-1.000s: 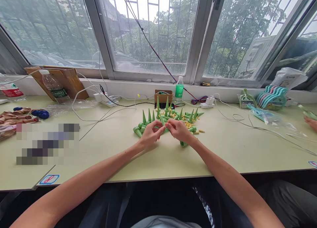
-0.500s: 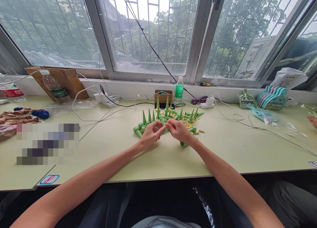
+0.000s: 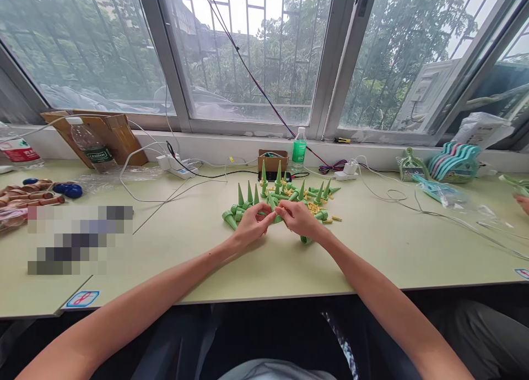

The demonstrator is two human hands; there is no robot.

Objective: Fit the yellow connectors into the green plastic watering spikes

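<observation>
My left hand [image 3: 254,221] is closed around a green plastic spike [image 3: 270,200], whose pointed part shows above the fingers. My right hand [image 3: 298,217] meets it at the fingertips, pinched together; what lies between those fingers is too small and covered to make out. Just beyond both hands is a cluster of green spikes [image 3: 249,193], several upright and others lying on their sides. Small yellow pieces [image 3: 314,210] are heaped among them on the right. A hollow green part [image 3: 306,240] lies under my right wrist.
Behind the spikes stand a small cardboard box [image 3: 273,161] and a green-labelled bottle [image 3: 298,151]. Cables and a power strip [image 3: 184,169] run along the back. Teal dustpan-like items [image 3: 454,162] sit at right, near another person's hand [image 3: 523,202]. Brown and blue objects [image 3: 68,190] lie at left.
My hands stay almost in place, with only a slight shift of the fingers at the spike. The other person's hand at the far right moves slightly.
</observation>
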